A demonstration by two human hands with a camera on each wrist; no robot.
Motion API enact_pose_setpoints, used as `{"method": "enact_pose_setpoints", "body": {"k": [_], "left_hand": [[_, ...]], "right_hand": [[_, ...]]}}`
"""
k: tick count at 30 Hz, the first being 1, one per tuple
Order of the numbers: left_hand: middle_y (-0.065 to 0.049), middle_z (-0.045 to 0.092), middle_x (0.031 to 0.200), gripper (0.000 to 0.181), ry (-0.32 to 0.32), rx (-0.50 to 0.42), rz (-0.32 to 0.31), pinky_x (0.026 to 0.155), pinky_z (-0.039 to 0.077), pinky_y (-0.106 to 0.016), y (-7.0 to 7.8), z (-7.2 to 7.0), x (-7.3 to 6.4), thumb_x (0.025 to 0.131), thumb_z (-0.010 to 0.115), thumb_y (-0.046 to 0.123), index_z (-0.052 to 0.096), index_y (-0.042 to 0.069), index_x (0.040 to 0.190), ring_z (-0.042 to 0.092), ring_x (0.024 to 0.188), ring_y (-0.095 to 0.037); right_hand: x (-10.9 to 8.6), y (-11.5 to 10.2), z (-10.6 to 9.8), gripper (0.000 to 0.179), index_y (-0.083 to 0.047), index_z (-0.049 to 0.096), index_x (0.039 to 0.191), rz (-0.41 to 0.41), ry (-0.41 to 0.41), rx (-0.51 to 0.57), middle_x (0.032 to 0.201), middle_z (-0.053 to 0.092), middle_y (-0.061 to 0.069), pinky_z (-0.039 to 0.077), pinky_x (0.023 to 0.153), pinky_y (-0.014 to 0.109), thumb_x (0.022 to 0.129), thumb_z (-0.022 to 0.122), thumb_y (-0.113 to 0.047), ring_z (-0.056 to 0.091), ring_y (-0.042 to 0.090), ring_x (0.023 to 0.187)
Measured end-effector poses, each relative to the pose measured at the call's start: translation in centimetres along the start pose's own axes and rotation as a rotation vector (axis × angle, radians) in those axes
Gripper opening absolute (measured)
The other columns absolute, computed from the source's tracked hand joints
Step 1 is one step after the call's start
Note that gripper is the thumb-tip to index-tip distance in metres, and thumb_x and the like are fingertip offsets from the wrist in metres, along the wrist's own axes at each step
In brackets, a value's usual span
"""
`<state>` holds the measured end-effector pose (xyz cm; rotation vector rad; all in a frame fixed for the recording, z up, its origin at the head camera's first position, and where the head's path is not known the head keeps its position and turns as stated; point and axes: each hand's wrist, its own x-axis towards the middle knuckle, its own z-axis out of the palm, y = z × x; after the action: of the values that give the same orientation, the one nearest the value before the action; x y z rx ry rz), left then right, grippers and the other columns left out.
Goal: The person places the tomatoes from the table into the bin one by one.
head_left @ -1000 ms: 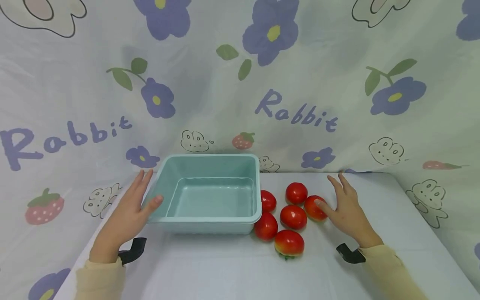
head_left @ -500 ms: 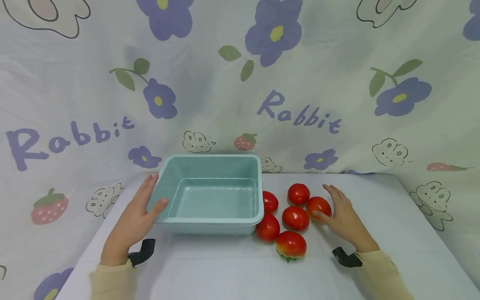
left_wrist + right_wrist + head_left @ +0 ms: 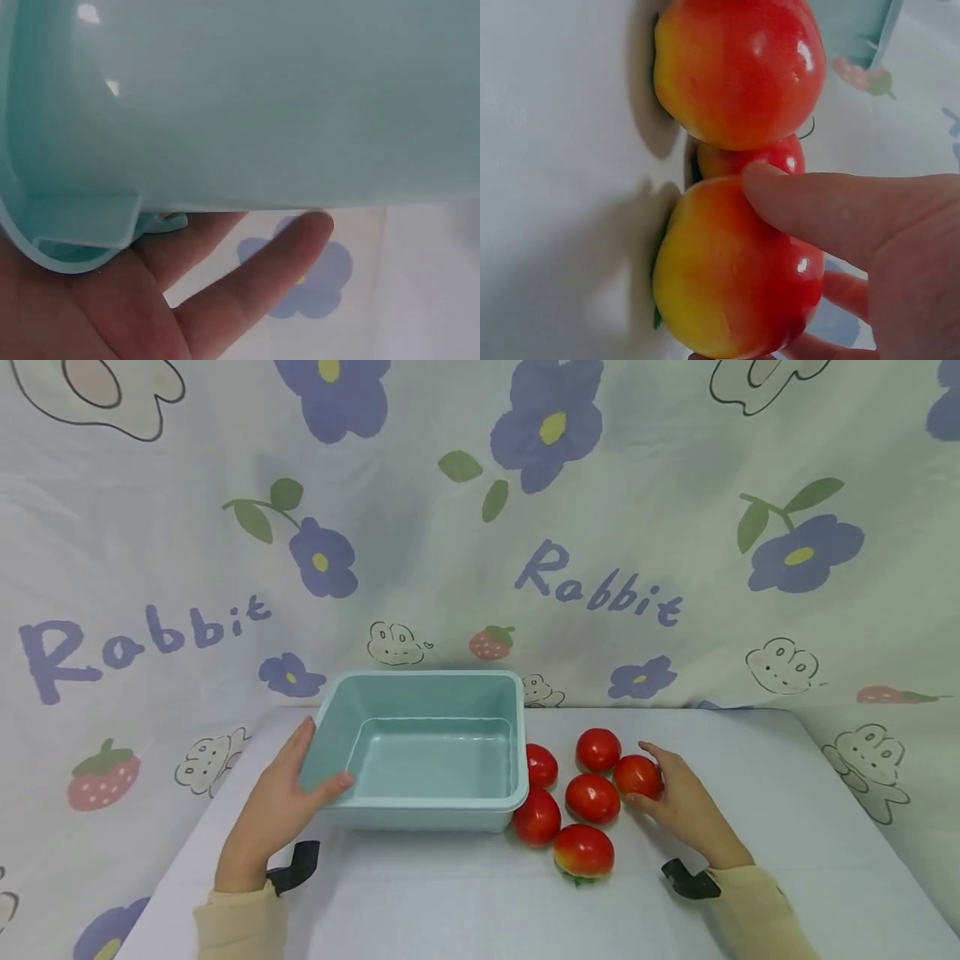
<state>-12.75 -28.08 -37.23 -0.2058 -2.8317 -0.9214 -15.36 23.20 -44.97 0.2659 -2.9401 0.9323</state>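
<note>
Red tomato point(image 3: 637, 775) over at 3 o'clock from the bin point(image 3: 427, 762), on the surface point(image 3: 465, 893), clasped by the right hand point(image 3: 688, 808), five other tomatoes point(image 3: 592, 799) from its 7 to 10 o'clock, left hand point(image 3: 273, 806) gripping the bin at 8 o'clock, printed cloth point(image 3: 420, 518) at 12.
</note>
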Motion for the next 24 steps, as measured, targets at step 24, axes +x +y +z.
{"method": "enact_pose_setpoints", "body": {"k": [24], "left_hand": [[-0.011, 0.007, 0.155, 0.113, -0.017, -0.032, -0.037, 0.1, 0.022, -0.066, 0.0, 0.4, -0.2, 0.071, 0.074, 0.053, 0.003, 0.011, 0.15, 0.012, 0.139, -0.036]], "right_hand": [[-0.1, -1.0, -0.8, 0.066, -0.004, 0.044, 0.133, -0.033, 0.176, -0.003, 0.127, 0.045, 0.022, 0.052, 0.076, 0.052, 0.076, 0.075, -0.021, 0.049, 0.036, 0.106]]}}
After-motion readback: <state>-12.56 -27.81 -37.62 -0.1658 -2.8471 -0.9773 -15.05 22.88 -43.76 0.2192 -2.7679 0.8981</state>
